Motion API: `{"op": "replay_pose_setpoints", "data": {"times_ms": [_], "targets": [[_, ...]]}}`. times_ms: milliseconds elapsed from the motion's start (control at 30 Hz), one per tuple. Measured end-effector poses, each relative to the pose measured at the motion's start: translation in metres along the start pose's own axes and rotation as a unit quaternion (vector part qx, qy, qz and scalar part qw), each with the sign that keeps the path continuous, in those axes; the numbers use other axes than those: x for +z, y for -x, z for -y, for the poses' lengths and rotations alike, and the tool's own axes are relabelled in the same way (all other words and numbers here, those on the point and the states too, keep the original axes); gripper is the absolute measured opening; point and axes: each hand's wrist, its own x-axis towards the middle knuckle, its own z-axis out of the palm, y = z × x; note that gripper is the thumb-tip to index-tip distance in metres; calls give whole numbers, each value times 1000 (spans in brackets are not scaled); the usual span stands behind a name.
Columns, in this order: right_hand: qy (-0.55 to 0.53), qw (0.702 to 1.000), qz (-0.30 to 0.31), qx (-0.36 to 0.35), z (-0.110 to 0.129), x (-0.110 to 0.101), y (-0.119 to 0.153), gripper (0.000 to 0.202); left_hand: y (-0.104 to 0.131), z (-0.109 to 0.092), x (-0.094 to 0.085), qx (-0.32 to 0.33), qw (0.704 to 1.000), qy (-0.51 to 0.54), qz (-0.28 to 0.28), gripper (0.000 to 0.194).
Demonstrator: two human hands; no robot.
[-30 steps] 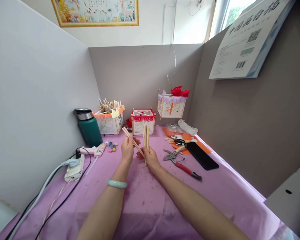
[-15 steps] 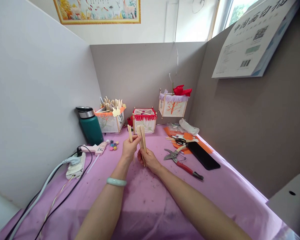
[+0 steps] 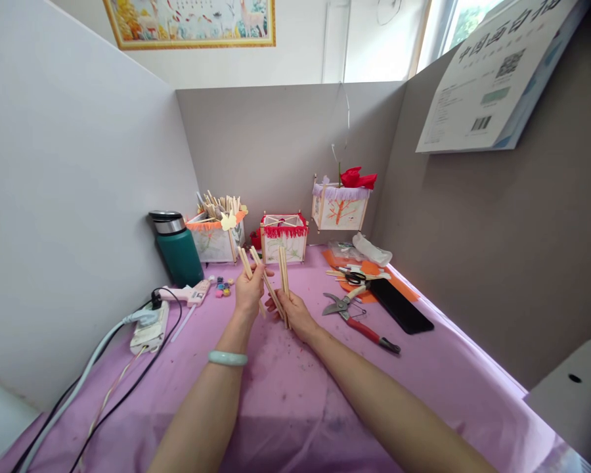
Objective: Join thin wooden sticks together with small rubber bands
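Above the middle of the table, my left hand [image 3: 249,289] is closed round a few pale wooden sticks [image 3: 245,260] that poke up past the thumb. Another pair of sticks [image 3: 262,268] slants between the two hands, its lower end by my right fingers. My right hand [image 3: 291,310] grips a small upright bundle of the same wooden sticks [image 3: 283,269]. Fingers hide the lower parts of both bundles. A pale green bangle [image 3: 228,358] sits on my left wrist.
Pruning shears [image 3: 342,305], scissors [image 3: 355,276] and a black phone [image 3: 398,305] lie right. Decorated boxes [image 3: 284,244] stand behind, one filled with sticks [image 3: 221,207]. A green bottle [image 3: 178,249], glue gun [image 3: 190,293] and power strip [image 3: 149,332] with cables are left.
My left hand has moved slightly left, away from the right one. A pair of sticks now slants between the hands, and the right-hand bundle looks thinner.
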Motion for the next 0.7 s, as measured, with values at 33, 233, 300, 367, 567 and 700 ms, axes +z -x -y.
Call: {"op": "replay_pose_setpoints", "data": {"times_ms": [33, 233, 300, 367, 567, 700], "targets": [[1, 1000, -6, 1, 0, 0, 0, 51, -1, -1, -1, 6, 1000, 18, -4, 32], [15, 1000, -8, -8, -2, -1, -1, 48, 0, -3, -2, -11, 998, 19, 53, 41], [21, 1000, -1, -13, -3, -2, -1, 48, 1, -3, -1, -16, 998, -1, 60, 40], [30, 999, 11, -24, -5, -2, -2, 49, 4, -3, 0, -26, 998, -16, 55, 40], [50, 998, 23, -27, -7, -3, -3, 50, 10, 0, 3, -76, 991, -29, 106, 46], [61, 997, 36, -22, -7, -3, -3, 50, 12, -2, 3, -74, 992, -28, 103, 42]]}}
